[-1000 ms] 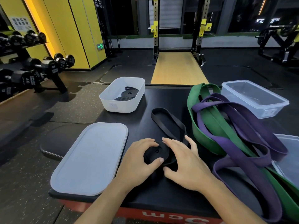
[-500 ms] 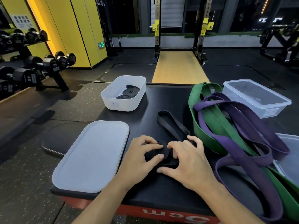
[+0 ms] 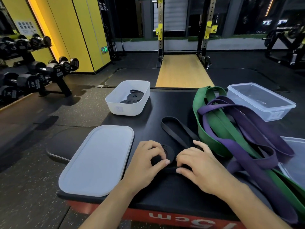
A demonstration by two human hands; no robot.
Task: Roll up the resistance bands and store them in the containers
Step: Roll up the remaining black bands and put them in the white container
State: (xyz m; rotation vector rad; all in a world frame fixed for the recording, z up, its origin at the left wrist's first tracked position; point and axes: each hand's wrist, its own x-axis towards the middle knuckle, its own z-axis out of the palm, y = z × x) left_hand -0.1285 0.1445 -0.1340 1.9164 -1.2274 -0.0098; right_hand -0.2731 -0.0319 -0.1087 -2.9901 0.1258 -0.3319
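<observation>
Lid (image 3: 97, 160): frosted white, rounded rectangle, flat at the near left corner of the platform (image 3: 165, 104), long axis near to far.

White tub (image 3: 125, 109): open, toward the far left edge; rolled black bands lying flat inside.

Left hand (image 3: 145, 164): fingers curled over the coiled part of the black band (image 3: 169, 152), thumb tip against its near rim.

Black band: matte, flat strap, near the front edge at the middle. One part wound into a flat disc lying on the platform between the hands; the rest a narrow unrolled loop, long axis diagonal, running from under the right hand toward the far left, closed end pointing at the white tub.

Right hand (image 3: 201, 166): fingers bent, thumb and fingertips pinching the strap just right of the disc.

Green band (image 3: 212, 123) and purple band (image 3: 257, 129): wide, unrolled, tangled together along the right side, purple over green.

Clear tub (image 3: 264, 111): open, at the far right corner.
</observation>
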